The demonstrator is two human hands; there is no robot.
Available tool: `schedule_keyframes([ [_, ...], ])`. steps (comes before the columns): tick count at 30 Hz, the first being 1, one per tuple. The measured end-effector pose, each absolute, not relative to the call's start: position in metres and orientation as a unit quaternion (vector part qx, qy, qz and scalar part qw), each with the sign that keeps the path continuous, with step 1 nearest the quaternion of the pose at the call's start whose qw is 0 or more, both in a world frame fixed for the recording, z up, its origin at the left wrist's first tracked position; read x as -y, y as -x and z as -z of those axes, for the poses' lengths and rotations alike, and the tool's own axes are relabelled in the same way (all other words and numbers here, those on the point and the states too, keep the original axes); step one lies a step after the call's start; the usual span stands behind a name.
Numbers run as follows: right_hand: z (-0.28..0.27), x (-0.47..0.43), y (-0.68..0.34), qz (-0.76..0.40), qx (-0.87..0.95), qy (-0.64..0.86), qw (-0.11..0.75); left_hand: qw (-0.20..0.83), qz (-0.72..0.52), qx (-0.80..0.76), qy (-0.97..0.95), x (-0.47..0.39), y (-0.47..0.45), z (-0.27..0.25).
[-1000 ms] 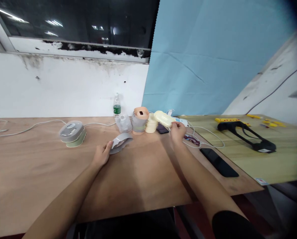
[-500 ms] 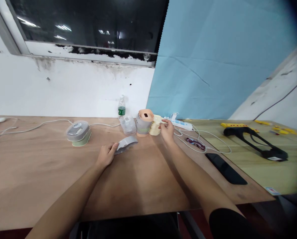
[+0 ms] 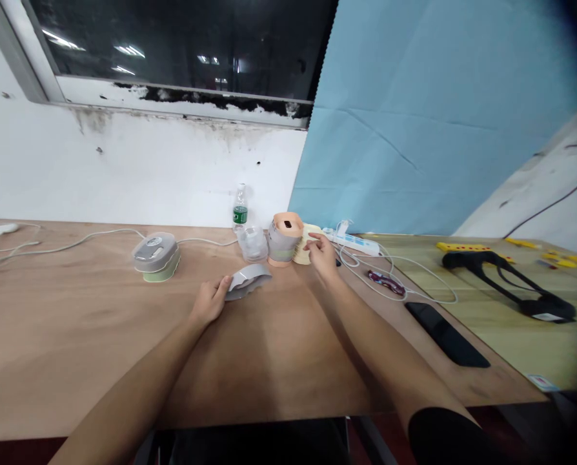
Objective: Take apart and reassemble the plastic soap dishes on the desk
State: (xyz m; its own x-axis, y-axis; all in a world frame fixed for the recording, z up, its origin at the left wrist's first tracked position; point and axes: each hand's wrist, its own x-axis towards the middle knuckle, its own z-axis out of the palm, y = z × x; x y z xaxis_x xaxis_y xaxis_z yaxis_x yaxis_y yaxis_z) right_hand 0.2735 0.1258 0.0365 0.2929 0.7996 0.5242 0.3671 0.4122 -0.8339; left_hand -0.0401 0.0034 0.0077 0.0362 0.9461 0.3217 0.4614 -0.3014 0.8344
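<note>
Gripping a curved grey piece (image 3: 248,280) at its near end, the left hand (image 3: 211,301) is well in from the near edge of the brown tabletop (image 3: 75,349), with a broad stretch of wood giving it room toward that edge and leftward. The right hand (image 3: 324,256), fingers bent, is at the cream stack (image 3: 301,253) toward the far edge; whether it grasps anything I cannot tell. Room there is tight: the peach-topped stack (image 3: 284,241) stands just left, the white power strip (image 3: 356,243) to the right. Smooth and thin-walled, the grey piece has an uneven edge; the cream stack looks ridged. Clear plastic containers (image 3: 252,245) stand beside the peach-topped stack. A flat black slab (image 3: 446,334) lies near the right edge.
</note>
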Motion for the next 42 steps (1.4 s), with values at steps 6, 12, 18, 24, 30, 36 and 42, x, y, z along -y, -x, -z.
schedule_keyframes([
  [6, -0.036, -0.099, -0.262, -0.111, 0.587, 0.502, 0.626, 0.317, -0.472, -0.528, -0.631, -0.007, 0.04, -0.003],
  [12, -0.005, -0.025, -0.216, -0.048, 0.811, 0.376, 0.445, 0.526, -0.531, -0.483, -0.455, -0.009, 0.024, -0.006],
  [18, -0.012, 0.002, -0.18, -0.087, 0.908, 0.25, 0.326, 0.678, -0.499, -0.387, -0.375, 0.001, 0.005, -0.012],
  [24, -0.013, -0.007, -0.189, -0.011, 0.91, 0.27, 0.314, 0.668, -0.449, -0.399, -0.44, 0.005, 0.008, -0.013],
  [30, -0.059, -0.043, -0.215, 0.083, 0.814, 0.357, 0.45, 0.228, -0.45, -0.454, -0.734, -0.001, 0.046, -0.021],
  [36, -0.118, -0.112, -0.244, 0.135, 0.806, 0.416, 0.399, -0.096, -0.458, -0.639, -0.61, -0.017, 0.101, -0.032],
  [42, -0.124, -0.138, -0.253, 0.173, 0.833, 0.424, 0.31, -0.118, -0.417, -0.758, -0.489, -0.025, 0.133, -0.03],
])
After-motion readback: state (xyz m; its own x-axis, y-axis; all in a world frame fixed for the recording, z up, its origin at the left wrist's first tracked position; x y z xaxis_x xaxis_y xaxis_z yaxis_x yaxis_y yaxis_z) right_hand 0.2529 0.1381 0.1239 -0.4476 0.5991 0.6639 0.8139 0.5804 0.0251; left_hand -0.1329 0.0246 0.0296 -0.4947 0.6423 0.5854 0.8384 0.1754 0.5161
